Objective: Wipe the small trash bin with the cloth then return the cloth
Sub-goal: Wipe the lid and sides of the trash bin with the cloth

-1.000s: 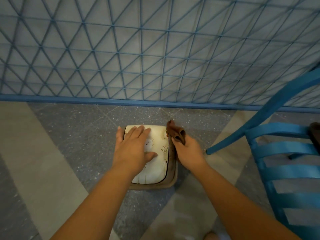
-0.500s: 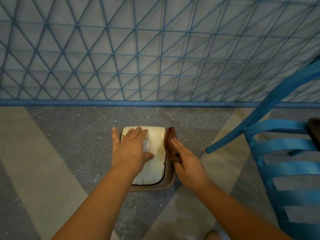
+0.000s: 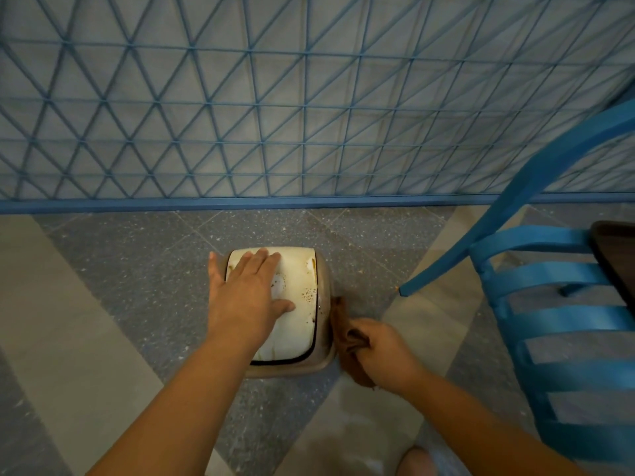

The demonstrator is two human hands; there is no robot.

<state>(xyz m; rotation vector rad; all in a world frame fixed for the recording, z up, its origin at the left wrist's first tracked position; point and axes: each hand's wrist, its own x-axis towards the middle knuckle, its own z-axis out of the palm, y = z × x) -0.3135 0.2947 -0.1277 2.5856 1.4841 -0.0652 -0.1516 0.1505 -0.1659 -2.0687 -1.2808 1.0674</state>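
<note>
A small tan trash bin (image 3: 323, 364) with a stained cream lid (image 3: 299, 324) stands on the floor below me. My left hand (image 3: 249, 297) lies flat on the lid, fingers spread, pressing down. My right hand (image 3: 385, 352) is closed around a brown cloth (image 3: 345, 334), which is pressed against the bin's right side near its front corner. Part of the cloth hangs below my fist.
A blue slatted chair (image 3: 563, 321) stands close on the right, one leg tip (image 3: 403, 289) near the bin. A dark table edge (image 3: 615, 266) shows beyond it. A blue lattice wall (image 3: 309, 115) with a blue baseboard runs behind the bin. The floor is grey and beige tile.
My right hand with the cloth has slid along the bin's right side from the far corner toward me. My left hand has stayed on the lid.
</note>
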